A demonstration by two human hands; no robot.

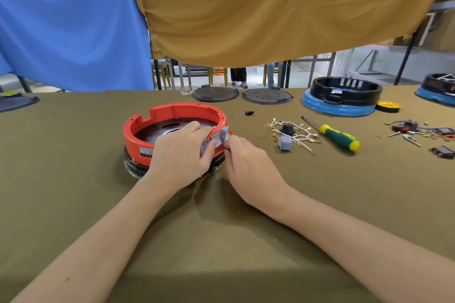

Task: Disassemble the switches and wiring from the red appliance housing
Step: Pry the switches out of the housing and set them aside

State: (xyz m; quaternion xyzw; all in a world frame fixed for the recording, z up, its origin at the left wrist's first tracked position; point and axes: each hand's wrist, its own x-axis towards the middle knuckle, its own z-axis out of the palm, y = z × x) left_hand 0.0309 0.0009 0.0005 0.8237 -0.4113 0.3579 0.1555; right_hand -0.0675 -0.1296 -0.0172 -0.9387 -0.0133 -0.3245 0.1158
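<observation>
Bare cloth lies open before the red housing [172, 115]; loose wiring [293, 134] and a screwdriver [332, 134] crowd its right.

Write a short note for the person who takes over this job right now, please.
Left hand grips the red housing at its switch panel. Right hand pinches the rightmost grey switch, which sticks out of the housing.
Done: one grey switch with white wires lies on the table, left of the screwdriver.
Left: three switches are in the housing; any wiring inside is hidden.
</observation>
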